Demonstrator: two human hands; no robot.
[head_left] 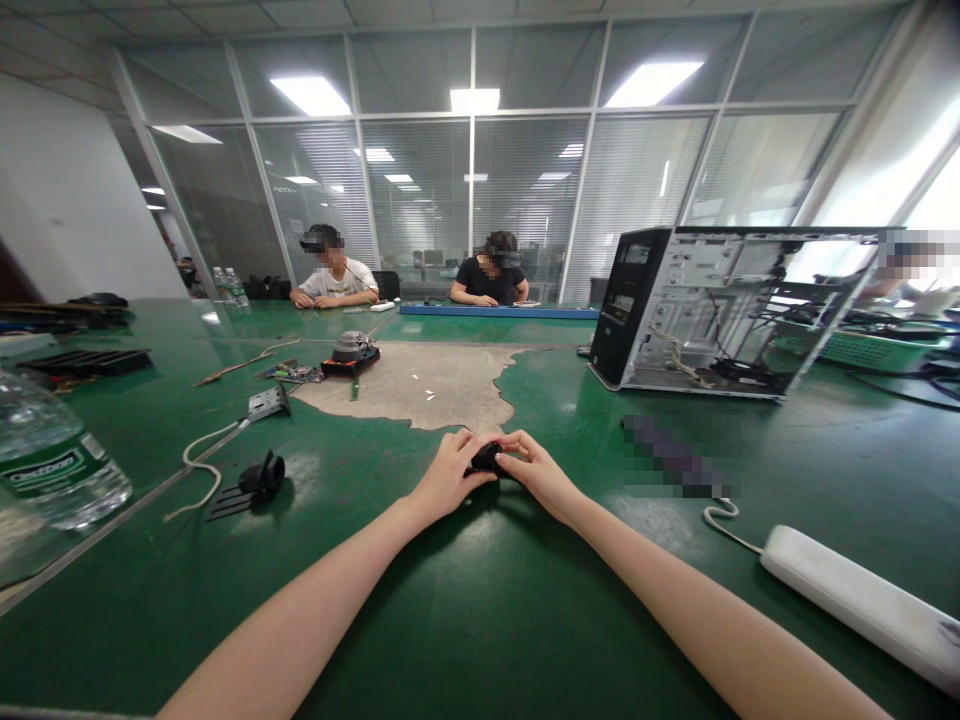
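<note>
Both my hands meet over the green tabletop, around a small black part (pixel 487 457) whose exact kind I cannot make out. My left hand (pixel 454 472) grips its left side, thumb in front and fingers over the top. From the right, my right hand (pixel 534 470) pinches the same part between thumb and fingers. Much of the part is hidden by my fingers. To the left lies a black plastic piece (pixel 262 477) with a round end and thin prongs. A metal bracket (pixel 268 402) with a pale cord sits beyond it.
An opened computer case (pixel 697 315) stands at the right. Nearer are a pixelated dark object (pixel 675 457) and a white power bank-like block (pixel 855 595). A water bottle (pixel 56 460) is at far left. A CPU cooler-like unit (pixel 351 352) sits ahead; two people work across the table.
</note>
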